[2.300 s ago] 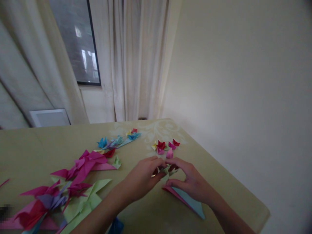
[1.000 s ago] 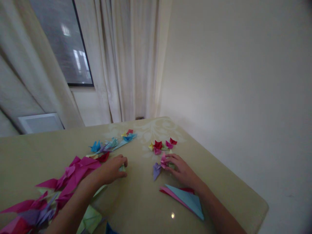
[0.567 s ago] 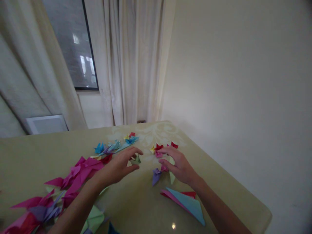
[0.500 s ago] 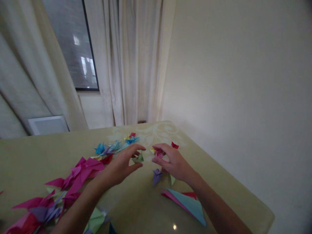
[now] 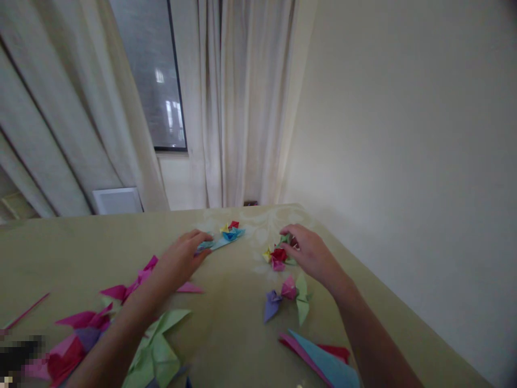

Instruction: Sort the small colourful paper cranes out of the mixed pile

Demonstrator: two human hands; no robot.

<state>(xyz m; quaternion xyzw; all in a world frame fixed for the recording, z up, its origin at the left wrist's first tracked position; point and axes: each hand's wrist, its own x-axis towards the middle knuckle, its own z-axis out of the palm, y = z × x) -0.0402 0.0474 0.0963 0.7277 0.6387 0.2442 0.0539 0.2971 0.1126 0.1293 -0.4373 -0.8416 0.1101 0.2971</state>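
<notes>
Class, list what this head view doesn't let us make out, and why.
In the head view:
Green paper piece: partly hidden by the right hand; grip unclear.
Pale blue paper: partly hidden by the left hand.
Magenta paper: partly hidden by the left forearm.
Light blue sheet: cut off by the bottom edge.
Dark object, lower left: blurred into blocks.

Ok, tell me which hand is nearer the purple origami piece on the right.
Right. The right hand is beyond the purple origami piece, to its right; the left hand is farther off, beyond it leftward.
</notes>
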